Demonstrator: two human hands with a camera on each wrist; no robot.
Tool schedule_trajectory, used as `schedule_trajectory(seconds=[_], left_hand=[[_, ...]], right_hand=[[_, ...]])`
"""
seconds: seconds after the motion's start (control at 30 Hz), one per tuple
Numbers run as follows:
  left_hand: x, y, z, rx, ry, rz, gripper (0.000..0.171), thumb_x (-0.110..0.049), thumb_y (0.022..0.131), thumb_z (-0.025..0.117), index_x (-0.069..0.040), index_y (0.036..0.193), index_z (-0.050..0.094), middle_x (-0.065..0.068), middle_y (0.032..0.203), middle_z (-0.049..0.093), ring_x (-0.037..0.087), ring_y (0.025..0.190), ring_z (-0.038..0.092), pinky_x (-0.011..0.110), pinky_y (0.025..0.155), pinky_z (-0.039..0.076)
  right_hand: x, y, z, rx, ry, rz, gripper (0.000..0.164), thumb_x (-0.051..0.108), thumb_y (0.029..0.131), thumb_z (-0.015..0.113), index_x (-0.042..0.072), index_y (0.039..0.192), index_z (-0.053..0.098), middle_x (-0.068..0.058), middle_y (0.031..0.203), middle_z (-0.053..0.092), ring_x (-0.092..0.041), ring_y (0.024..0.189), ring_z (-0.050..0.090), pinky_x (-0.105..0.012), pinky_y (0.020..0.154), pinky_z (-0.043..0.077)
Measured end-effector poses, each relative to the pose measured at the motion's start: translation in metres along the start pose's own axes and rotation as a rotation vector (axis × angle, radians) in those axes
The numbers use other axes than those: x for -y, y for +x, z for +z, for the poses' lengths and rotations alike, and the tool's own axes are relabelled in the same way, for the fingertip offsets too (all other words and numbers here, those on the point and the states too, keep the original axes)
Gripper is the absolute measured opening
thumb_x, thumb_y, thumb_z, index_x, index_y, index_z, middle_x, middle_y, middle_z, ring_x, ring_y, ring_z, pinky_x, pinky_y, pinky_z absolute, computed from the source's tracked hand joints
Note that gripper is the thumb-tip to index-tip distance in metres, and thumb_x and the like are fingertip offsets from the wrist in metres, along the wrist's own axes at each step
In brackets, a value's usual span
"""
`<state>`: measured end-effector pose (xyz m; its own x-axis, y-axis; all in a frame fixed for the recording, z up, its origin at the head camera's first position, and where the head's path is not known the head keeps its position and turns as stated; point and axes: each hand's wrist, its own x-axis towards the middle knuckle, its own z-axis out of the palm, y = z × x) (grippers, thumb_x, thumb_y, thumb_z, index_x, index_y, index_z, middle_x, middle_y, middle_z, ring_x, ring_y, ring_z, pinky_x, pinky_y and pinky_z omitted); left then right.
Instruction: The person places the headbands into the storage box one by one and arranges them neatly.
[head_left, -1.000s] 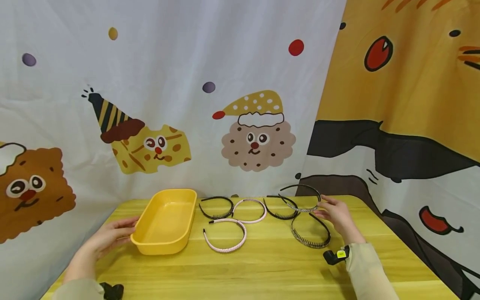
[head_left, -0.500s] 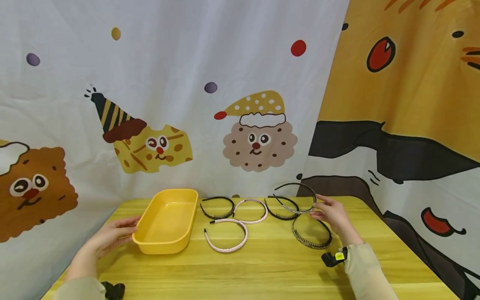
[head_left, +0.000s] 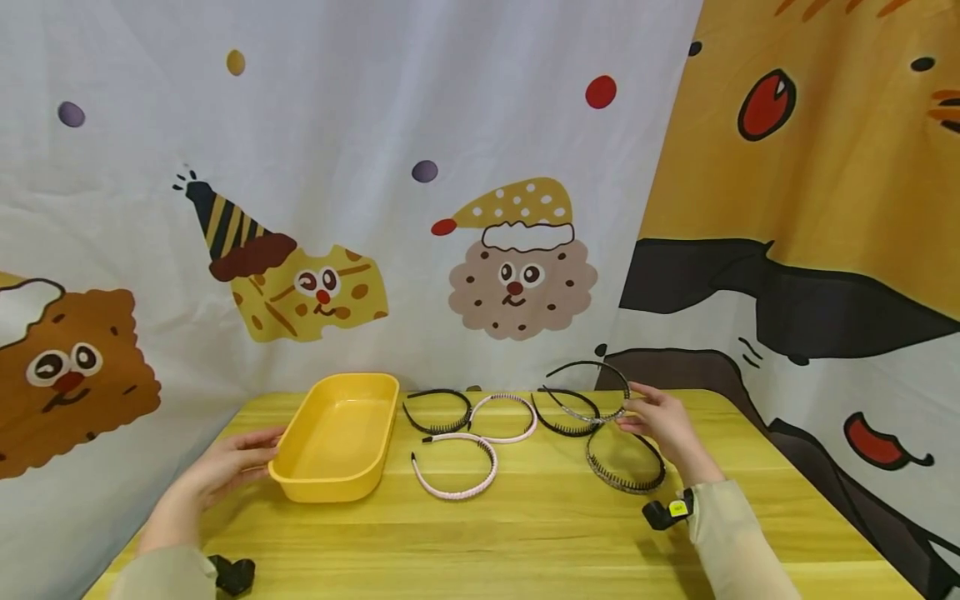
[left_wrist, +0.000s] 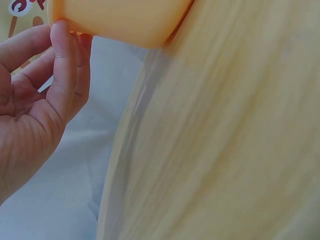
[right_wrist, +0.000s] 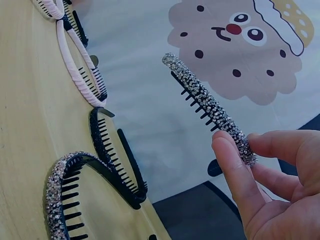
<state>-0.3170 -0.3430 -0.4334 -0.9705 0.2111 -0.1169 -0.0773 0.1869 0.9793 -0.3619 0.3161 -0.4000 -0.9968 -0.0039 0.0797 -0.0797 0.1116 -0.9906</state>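
My right hand [head_left: 660,423] pinches a glittery silver headband [right_wrist: 202,102] between thumb and fingers. The band is raised above the table, its comb teeth showing in the right wrist view. In the head view it overlaps a black toothed headband [head_left: 566,431]. A second glittery headband [head_left: 624,484] lies just below the hand. On the left, a yellow rectangular tray [head_left: 330,492] stands on the table. My left hand [head_left: 228,468] holds its left rim, thumb tip on the edge in the left wrist view and the other fingers partly hidden behind it.
Two pink headbands, one nearer [head_left: 461,497] and one farther [head_left: 517,438], lie mid-table beside another black headband [head_left: 437,431]. The wooden table [head_left: 465,550] meets a cartoon-printed curtain [head_left: 337,125] at the back.
The right hand has moved slightly left with the raised glittery headband. The left hand stays at the tray's rim. The head view has shifted a little.
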Motion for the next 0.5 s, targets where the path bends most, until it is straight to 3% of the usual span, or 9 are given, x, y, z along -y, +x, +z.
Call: schedule_trajectory(seconds=[0.27,0.5], left_hand=[[0.001,0.001,-0.002,0.030,-0.022,0.041,0.065,-0.011,0.098,0.057,0.015,0.146,0.022,-0.004,0.121,0.057,0.006,0.099,0.062,0.030,0.085,0.054],[0.003,0.000,-0.003,0.043,-0.012,0.057,0.066,-0.012,0.099,0.057,0.016,0.146,0.020,-0.004,0.122,0.057,0.009,0.100,0.062,0.030,0.084,0.055]], right_hand=[[0.007,0.003,0.008,0.028,-0.025,-0.036,0.060,0.005,0.099,0.054,-0.008,0.150,0.025,-0.014,0.107,0.053,-0.016,0.074,0.068,-0.032,0.074,0.058],[0.013,0.006,0.019,0.057,-0.018,-0.054,0.059,0.004,0.098,0.054,-0.007,0.149,0.027,-0.017,0.104,0.052,-0.017,0.072,0.068,-0.034,0.073,0.058]])
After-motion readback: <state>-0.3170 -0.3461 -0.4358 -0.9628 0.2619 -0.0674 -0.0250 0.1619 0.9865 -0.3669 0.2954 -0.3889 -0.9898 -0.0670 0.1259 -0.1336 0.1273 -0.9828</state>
